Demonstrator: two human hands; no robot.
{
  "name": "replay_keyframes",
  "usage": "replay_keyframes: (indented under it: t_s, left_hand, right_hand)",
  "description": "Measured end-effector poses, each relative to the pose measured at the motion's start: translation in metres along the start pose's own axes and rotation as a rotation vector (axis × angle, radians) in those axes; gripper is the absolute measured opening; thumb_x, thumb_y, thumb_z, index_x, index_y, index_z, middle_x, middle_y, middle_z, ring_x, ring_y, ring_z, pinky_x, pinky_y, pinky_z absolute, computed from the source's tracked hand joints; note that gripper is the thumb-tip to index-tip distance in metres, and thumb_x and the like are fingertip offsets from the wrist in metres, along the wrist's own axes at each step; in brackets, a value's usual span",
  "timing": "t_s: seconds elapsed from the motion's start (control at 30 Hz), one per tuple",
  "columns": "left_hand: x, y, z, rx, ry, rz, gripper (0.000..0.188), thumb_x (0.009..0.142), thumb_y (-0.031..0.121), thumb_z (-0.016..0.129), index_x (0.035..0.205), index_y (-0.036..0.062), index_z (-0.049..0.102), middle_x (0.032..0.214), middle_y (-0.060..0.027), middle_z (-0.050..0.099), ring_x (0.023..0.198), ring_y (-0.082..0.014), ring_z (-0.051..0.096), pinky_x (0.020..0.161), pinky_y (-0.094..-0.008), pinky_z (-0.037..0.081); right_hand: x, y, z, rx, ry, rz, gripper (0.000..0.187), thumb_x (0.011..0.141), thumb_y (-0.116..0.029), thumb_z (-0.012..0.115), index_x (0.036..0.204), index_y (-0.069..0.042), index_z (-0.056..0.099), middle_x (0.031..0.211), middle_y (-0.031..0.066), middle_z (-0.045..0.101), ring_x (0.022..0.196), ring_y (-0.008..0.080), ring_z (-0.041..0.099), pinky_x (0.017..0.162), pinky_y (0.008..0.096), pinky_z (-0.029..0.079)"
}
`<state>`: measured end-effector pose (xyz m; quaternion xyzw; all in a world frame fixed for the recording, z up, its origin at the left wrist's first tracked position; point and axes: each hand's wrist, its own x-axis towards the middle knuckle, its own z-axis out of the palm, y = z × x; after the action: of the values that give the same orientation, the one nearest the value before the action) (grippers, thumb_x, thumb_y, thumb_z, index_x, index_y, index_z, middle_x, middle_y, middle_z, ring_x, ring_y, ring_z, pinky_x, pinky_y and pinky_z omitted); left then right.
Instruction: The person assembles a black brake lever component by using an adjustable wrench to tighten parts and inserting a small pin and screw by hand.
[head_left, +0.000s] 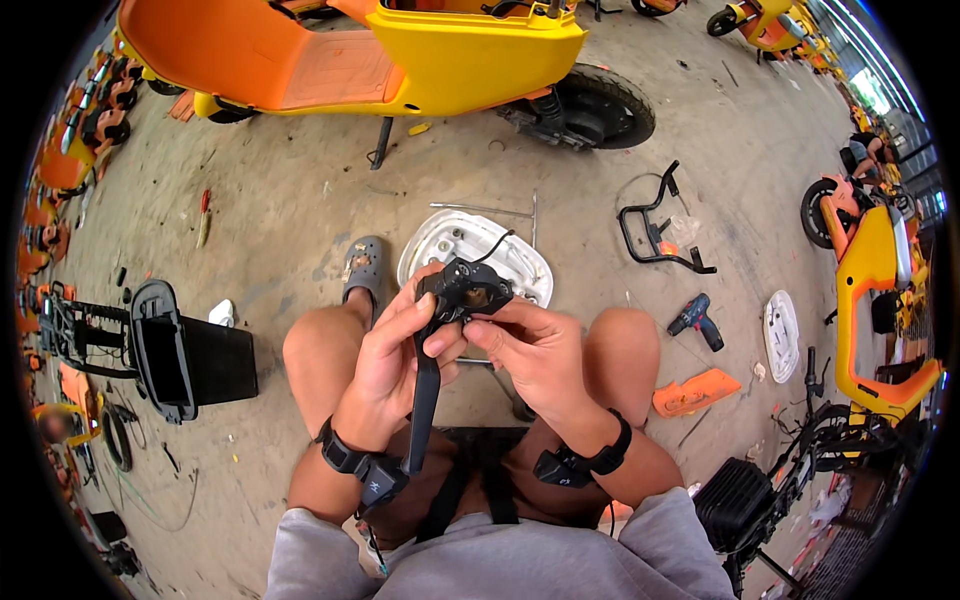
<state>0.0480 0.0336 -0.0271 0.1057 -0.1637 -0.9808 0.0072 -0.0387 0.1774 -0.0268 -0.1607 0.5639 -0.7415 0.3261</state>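
Note:
Above my lap I hold a black brake lever [426, 395], its long blade pointing down toward me. Its perch and ring-shaped clamp [478, 288] face up, and a short black cable sticks out at the top. My left hand [392, 345] is closed round the lever near its pivot, thumb on top. My right hand [535, 350] pinches at the lower edge of the clamp; anything small between the fingertips is hidden. Just beyond my hands, a white plastic cover [425, 245] with small parts in it lies on the floor.
A yellow and orange scooter [480, 60] stands ahead. To the right are a black tubular frame [630, 235], a cordless drill [697, 322], an orange panel [697, 392] and another white cover [781, 335]. A black bin-like box [215, 360] lies left. A T-shaped metal tool [480, 209] lies beyond the cover.

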Motion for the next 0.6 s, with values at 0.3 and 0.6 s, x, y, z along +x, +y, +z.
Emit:
replay_keyframes:
  t_s: [0.3,0.6]
  left_hand:
    - [0.0008,-0.0003,0.0092,0.099,0.051,0.026,0.03,0.097,0.024,0.054,0.125,0.0195,0.048,0.07,-0.0024,0.048,0.052,-0.0068,0.038,0.041,-0.0167,0.028]
    - [0.0021,-0.0018,0.0031,0.102,0.066,0.046,0.029,0.096,0.025,0.055,0.124,0.0202,0.05,0.069,-0.0008,0.047,0.052,-0.0063,0.037,0.041,-0.0153,0.027]
  right_hand:
    - [0.0031,0.0008,-0.0011,0.035,-0.022,0.068,0.014,0.086,-0.01,0.072,0.095,0.0,0.071,0.076,-0.0016,0.063,0.062,0.0029,0.05,0.053,0.0183,0.039]
    - [0.0019,-0.0038,0.0007,0.164,-0.062,0.118,0.013,0.088,-0.01,0.07,0.095,0.001,0.07,0.071,-0.0008,0.061,0.058,0.0047,0.048,0.051,0.02,0.037]
